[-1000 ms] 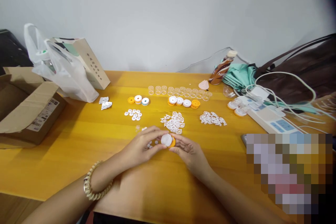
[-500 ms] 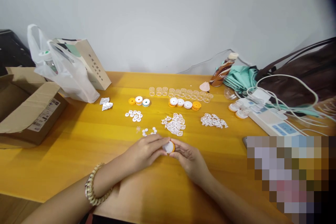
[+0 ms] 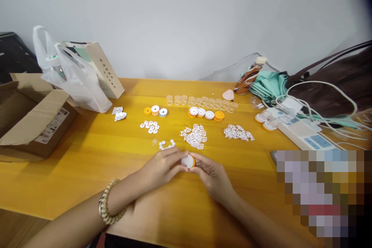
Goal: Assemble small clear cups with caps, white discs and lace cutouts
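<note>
Both my hands meet over the yellow table, pinching one small round part with a white face and an orange rim. My left hand grips it from the left, fingers curled; a beaded bracelet sits on that wrist. My right hand grips it from the right. Just beyond lie a heap of white lacy discs, a second heap, small white caps, tiny white buttons, orange-and-white round parts and a row of clear cups.
An open cardboard box and a white plastic bag stand at the left with a paper bag behind. At the right lie a power strip with cables, a teal cloth, a brown bag and a tilted bottle.
Both hands, still pinching the round part, have slid slightly nearer me and right; the tiny white buttons behind them are now uncovered.
</note>
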